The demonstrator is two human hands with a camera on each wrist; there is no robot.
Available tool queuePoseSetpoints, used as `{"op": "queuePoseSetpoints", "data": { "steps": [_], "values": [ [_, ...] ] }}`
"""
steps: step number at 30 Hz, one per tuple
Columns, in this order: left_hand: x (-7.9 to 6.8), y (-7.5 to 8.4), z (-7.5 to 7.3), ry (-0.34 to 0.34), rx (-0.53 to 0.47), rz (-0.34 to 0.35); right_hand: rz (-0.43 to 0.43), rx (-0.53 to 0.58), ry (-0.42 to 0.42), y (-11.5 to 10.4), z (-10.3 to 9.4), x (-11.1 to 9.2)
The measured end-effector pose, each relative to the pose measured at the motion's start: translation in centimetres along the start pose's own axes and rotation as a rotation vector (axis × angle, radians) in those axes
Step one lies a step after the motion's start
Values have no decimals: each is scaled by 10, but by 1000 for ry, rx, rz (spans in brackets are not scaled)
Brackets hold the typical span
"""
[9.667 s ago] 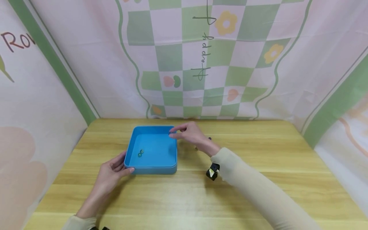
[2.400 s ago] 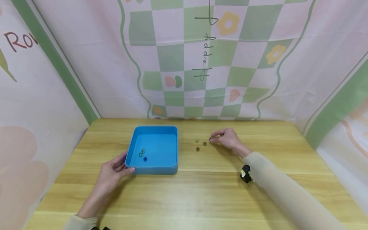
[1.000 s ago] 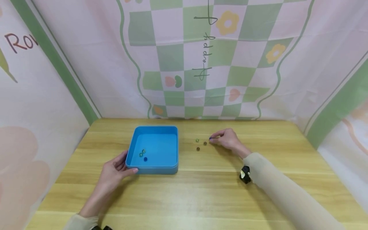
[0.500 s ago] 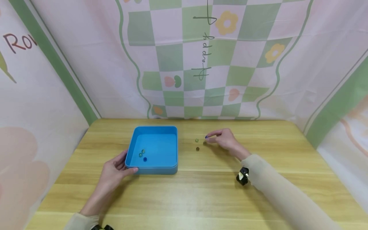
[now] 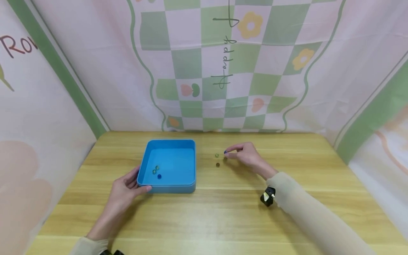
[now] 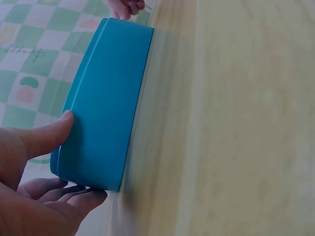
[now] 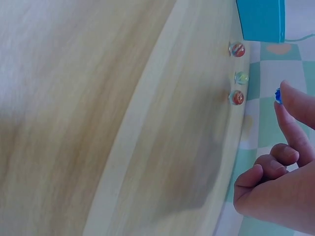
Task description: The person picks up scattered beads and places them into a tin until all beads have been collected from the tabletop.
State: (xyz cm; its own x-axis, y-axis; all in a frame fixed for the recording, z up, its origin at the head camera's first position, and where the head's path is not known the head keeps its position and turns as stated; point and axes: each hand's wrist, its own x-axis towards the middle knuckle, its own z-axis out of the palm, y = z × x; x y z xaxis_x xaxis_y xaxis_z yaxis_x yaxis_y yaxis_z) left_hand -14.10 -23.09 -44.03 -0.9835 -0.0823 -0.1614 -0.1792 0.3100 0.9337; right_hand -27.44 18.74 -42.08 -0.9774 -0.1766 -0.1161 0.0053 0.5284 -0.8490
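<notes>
My left hand (image 5: 122,191) grips the near left corner of a square blue box (image 5: 180,164), thumb on the front wall and fingers along the left side. Two greenish marbles (image 5: 154,171) and a dark blue marble (image 5: 159,176) lie inside it, toward the near left. To the right of the box, my right hand (image 5: 247,154) pinches another blue marble (image 7: 278,96) between thumb and index finger, above the table. Under those fingertips sits a reddish-brown marble (image 7: 236,97), partly hidden in the head view. A green marble (image 5: 216,156) and a second reddish-brown marble (image 5: 217,165) lie closer to the box.
The wooden table (image 5: 197,223) ends at the back against a hanging cloth (image 5: 234,63) with green checks and flowers. Similar printed cloth hangs at both sides. A small black device (image 5: 267,197) is strapped at the right wrist.
A dark blue marble has joined the two greenish ones in the box since the oldest frame. Lately the right hand has picked another blue marble off the table and moved slightly left with it.
</notes>
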Motion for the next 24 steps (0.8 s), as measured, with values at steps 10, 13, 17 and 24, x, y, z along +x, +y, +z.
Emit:
{"op": "queuePoseSetpoints", "data": {
  "steps": [10,13,17,24],
  "values": [
    [0,0,0,-4,-9,-2,-13,36,35,-7,8,-4],
    [0,0,-1,-5,-8,1,-18,44,33,-11,10,-6],
    [0,0,-1,-5,-5,-1,-16,66,22,-17,13,-8],
    [1,0,-1,-4,-7,4,-44,110,-15,-30,23,-10]
  ]
}}
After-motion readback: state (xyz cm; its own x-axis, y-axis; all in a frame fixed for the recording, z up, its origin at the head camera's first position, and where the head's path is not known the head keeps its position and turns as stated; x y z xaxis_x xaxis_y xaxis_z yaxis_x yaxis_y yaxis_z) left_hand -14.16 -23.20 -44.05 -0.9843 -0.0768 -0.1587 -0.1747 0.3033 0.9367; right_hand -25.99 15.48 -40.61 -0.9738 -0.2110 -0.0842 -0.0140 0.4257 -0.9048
